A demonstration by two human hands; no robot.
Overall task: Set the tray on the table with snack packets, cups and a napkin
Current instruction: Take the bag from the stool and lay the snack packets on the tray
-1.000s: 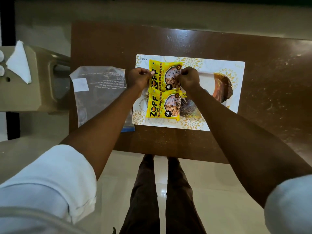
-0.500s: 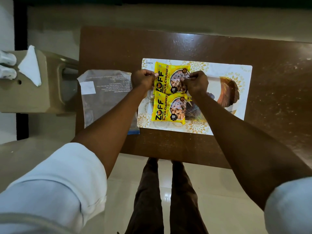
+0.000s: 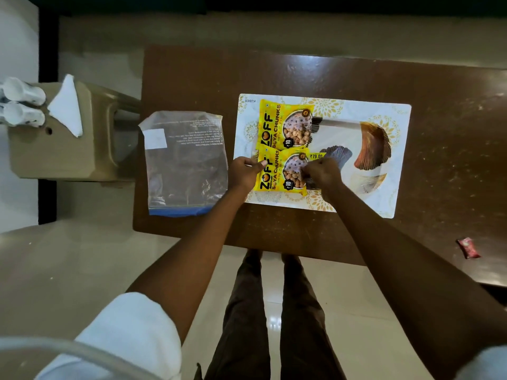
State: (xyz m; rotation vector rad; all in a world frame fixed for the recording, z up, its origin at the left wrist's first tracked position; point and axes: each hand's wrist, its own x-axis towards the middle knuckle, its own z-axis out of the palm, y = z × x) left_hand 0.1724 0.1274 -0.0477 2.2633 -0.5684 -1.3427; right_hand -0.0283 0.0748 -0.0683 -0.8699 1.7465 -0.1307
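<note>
Two yellow snack packets lie flat on the left part of the tray (image 3: 389, 160), one behind the other, so that the pair forms a strip running away from the person. The far packet (image 3: 285, 124) and the near packet (image 3: 277, 174) are glossy foil pouches, roughly square, each with its printed lettering turned sideways — the words read along the near-far line, with the pictured bowl of chunks on the right half. Their meeting edges touch or slightly overlap; which one is on top cannot be told. The tray is a flat white rectangle with rounded corners, its long axis running left to right across the brown table (image 3: 452, 91), decorated with gold floral medallions and fan-like brown and grey shapes. The left hand (image 3: 244, 171) pinches the near packet's left edge, thumb on top. The right hand (image 3: 321, 171) is curled closed at the packet's right edge, knuckles up, apparently pinching it, though the fingertips are hidden. Just left of the tray lies a clear, crinkled plastic bag (image 3: 186, 163) with a blue strip at its near end. Well off to the left, a beige stool (image 3: 65, 154) carries a folded white napkin (image 3: 67, 105) and white cups (image 3: 22, 105) lying on their sides. A small red wrapper (image 3: 468, 247) sits at the table's near right edge.
</note>
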